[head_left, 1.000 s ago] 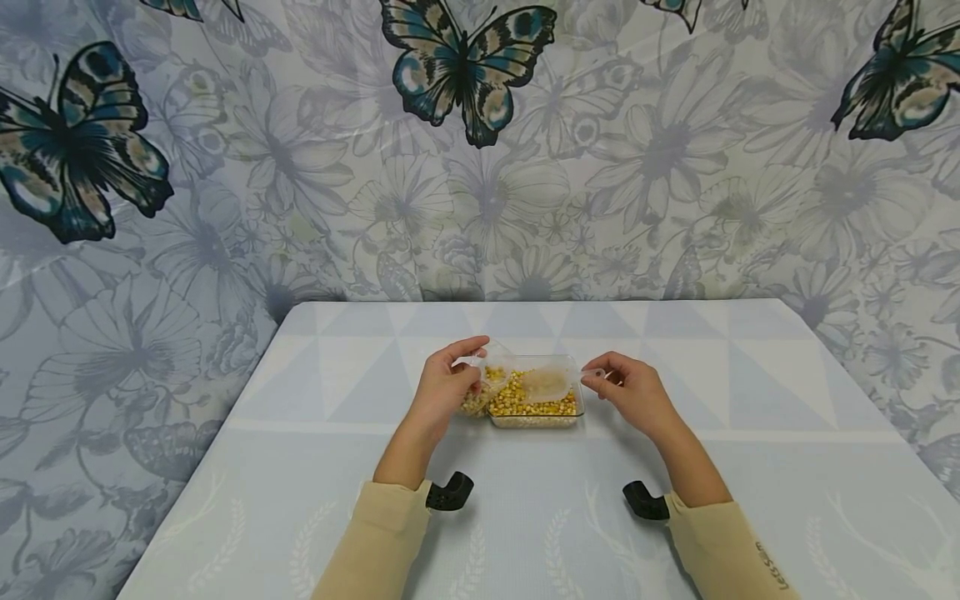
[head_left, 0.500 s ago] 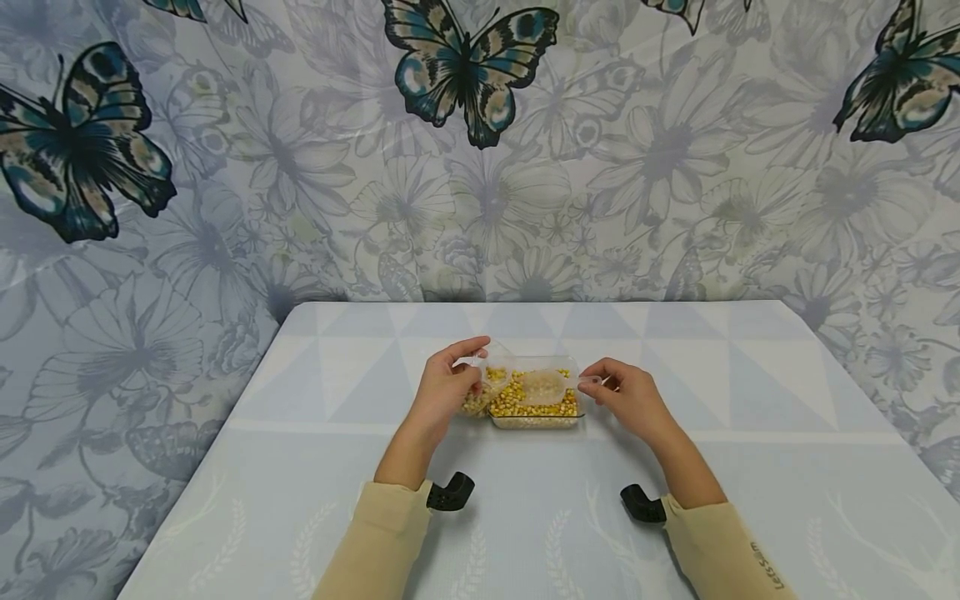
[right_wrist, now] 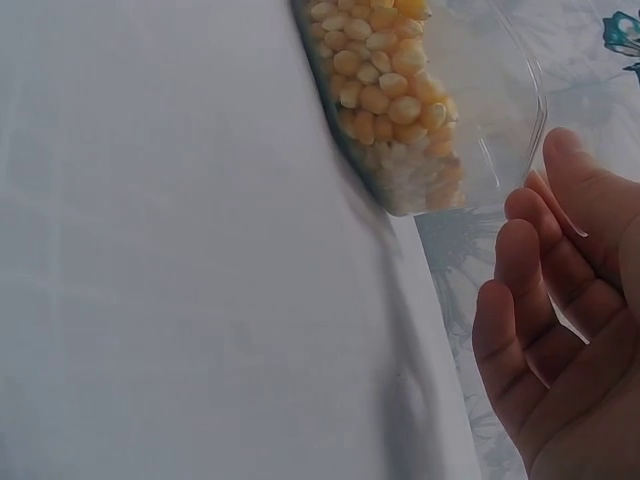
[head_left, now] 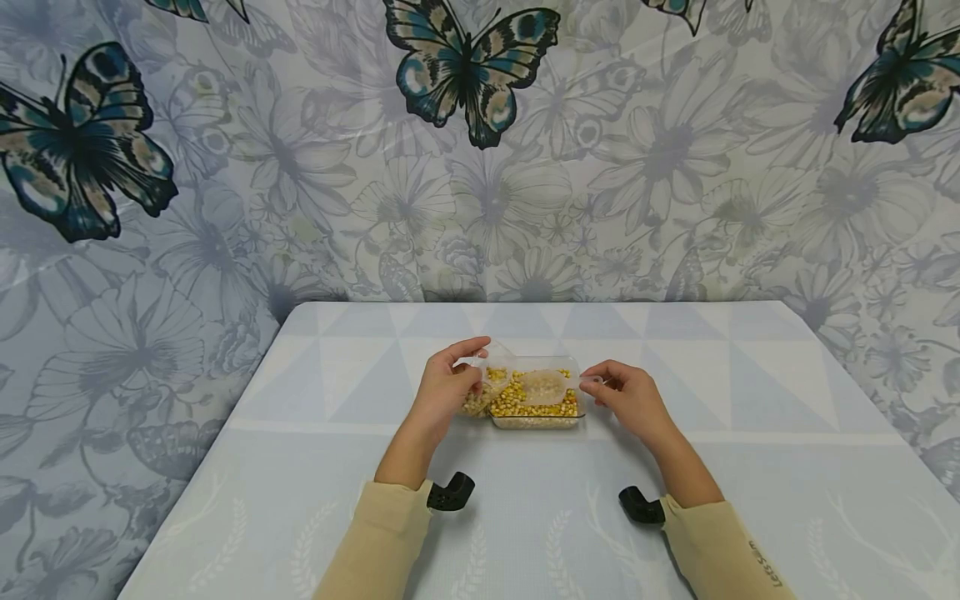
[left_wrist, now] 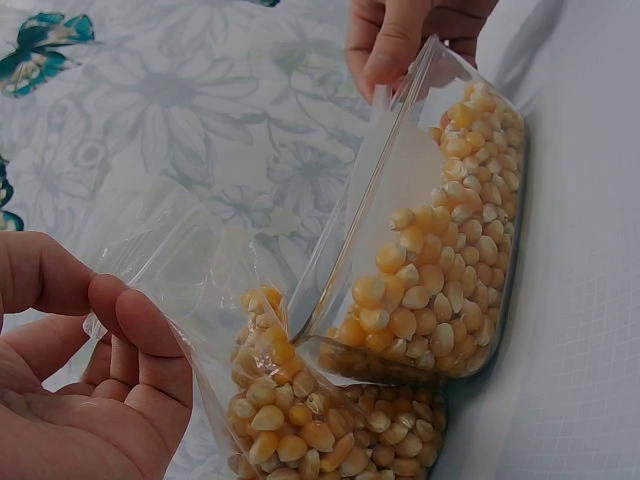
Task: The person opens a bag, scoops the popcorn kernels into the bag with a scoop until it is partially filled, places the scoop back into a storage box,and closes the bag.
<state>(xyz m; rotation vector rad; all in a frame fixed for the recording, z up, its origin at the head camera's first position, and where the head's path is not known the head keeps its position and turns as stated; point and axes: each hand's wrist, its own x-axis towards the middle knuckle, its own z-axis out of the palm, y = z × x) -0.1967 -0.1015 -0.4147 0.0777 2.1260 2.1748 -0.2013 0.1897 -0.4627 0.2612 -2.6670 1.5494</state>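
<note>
A clear rectangular container (head_left: 536,423) of yellow corn kernels (left_wrist: 450,290) stands on the table. My left hand (head_left: 444,385) pinches the upper edge of a clear plastic bag (left_wrist: 290,425), which holds more kernels and leans against the container's left end. Between the thumb and fingers of my right hand (head_left: 628,393) is the handle of a translucent scoop (head_left: 545,387). The scoop's bowl lies inside the container, low among the kernels. In the right wrist view, my right fingertips (right_wrist: 518,240) are right at the container's end rim.
A pale patterned cloth covers the table (head_left: 540,517). Behind its far edge hangs a floral backdrop (head_left: 525,208) with butterflies. A black wrist mount (head_left: 451,492) sticks out from the left sleeve, another mount (head_left: 642,505) from the right.
My right hand has shifted slightly left and down, and the scoop has settled flatter onto the kernels. My left hand and the bag stay in place.
</note>
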